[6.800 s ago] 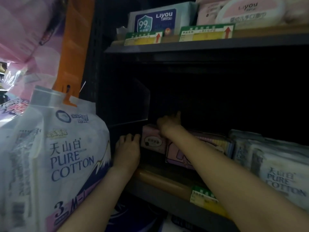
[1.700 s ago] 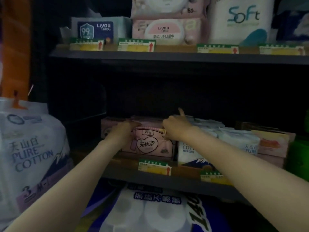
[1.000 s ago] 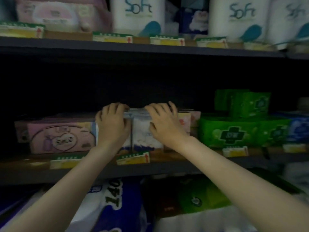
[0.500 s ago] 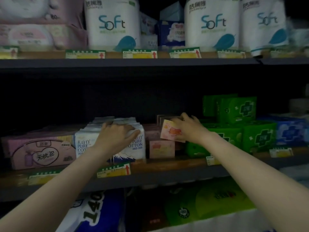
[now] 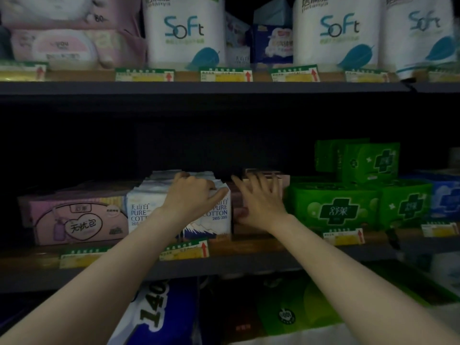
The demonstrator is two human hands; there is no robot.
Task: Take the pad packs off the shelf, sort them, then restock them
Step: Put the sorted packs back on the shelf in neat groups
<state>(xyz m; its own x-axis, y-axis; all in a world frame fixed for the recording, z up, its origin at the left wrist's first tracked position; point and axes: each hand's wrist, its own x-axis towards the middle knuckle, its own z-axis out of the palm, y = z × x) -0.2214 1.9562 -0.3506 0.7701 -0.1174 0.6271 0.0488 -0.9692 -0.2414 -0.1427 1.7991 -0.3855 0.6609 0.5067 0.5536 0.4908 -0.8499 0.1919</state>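
White "PURE COTTON" pad packs [image 5: 220, 220] stand in a row at the middle of the dark shelf [image 5: 249, 266]. My left hand [image 5: 191, 195] lies over their top, fingers curled round the upper edge and thumb against the right-hand pack. Just to their right are small pink pad packs [image 5: 282, 180], stacked. My right hand [image 5: 261, 202] presses against the front of that stack with its fingers spread and straight. A wide pink pack [image 5: 79, 221] sits at the left end of the row.
Green pad packs [image 5: 333, 207] are stacked right of the pink ones, with blue packs [image 5: 445, 197] beyond. The shelf above holds "Soft" tissue rolls [image 5: 184, 31] and wipes. Paper-roll packs [image 5: 154, 314] fill the shelf below. Price tags line the shelf edges.
Half a second ago my right hand held a small pink pack in front of the stack; now it lies flat against the stack. My left hand has stayed on the white packs.
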